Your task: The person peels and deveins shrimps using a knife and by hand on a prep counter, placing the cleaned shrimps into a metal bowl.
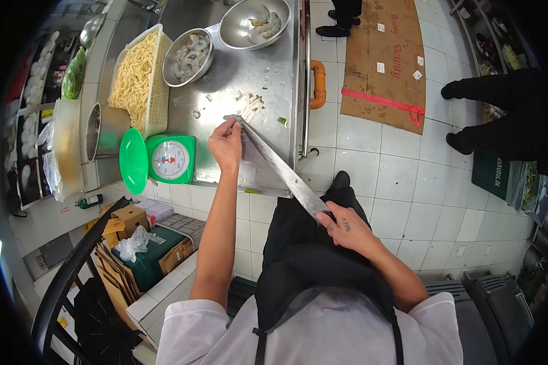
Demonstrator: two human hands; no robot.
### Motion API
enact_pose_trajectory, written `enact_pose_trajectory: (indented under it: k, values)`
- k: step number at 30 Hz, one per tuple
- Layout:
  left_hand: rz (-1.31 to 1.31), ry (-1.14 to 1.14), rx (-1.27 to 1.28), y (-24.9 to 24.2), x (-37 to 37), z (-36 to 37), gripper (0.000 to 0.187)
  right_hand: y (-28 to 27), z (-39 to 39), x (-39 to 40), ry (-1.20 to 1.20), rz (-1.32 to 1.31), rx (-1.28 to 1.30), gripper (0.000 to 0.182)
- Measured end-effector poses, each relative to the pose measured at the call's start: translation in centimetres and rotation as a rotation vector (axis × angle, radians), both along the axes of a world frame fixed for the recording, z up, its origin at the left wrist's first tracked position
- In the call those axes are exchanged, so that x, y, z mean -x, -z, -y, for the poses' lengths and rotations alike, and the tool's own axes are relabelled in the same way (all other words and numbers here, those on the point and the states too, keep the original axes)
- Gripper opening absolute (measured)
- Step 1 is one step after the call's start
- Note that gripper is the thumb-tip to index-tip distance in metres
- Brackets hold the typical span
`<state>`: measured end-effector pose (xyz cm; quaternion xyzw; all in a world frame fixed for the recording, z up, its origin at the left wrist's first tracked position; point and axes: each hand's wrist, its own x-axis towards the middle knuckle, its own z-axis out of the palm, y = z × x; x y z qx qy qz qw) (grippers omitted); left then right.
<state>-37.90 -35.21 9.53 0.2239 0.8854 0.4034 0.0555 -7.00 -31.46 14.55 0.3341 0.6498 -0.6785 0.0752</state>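
A long steel knife slants from the counter's front edge down toward my waist. My right hand is closed around its handle in front of my black apron. My left hand reaches out over the steel counter, its fingers pinching the blade close to the tip. Green and white trimmings lie scattered on the counter just beyond the tip. A greyish sheet under the blade is unclear.
On the counter stand two steel bowls of peeled shrimp, a white basket of yellow noodles and a green scale. Flattened cardboard covers floor tiles. Other people's dark shoes stand at right; boxes sit lower left.
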Motion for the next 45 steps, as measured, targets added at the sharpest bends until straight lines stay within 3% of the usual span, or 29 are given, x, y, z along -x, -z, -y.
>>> enact_pose_trajectory:
  k: [25,30,45]
  values:
    - [0.032,0.051,0.009,-0.3,0.6,0.3,0.019,-0.6,0.0,0.2,-0.004,0.007,-0.072,0.027]
    - [0.039,0.087,0.026,-0.4,0.9,0.5,0.019,-0.1,-0.2,0.5,0.020,-0.044,-0.215,0.029]
    - [0.042,0.264,0.107,-0.5,3.2,1.2,0.019,-1.9,-1.5,0.6,0.022,0.031,-0.121,0.027]
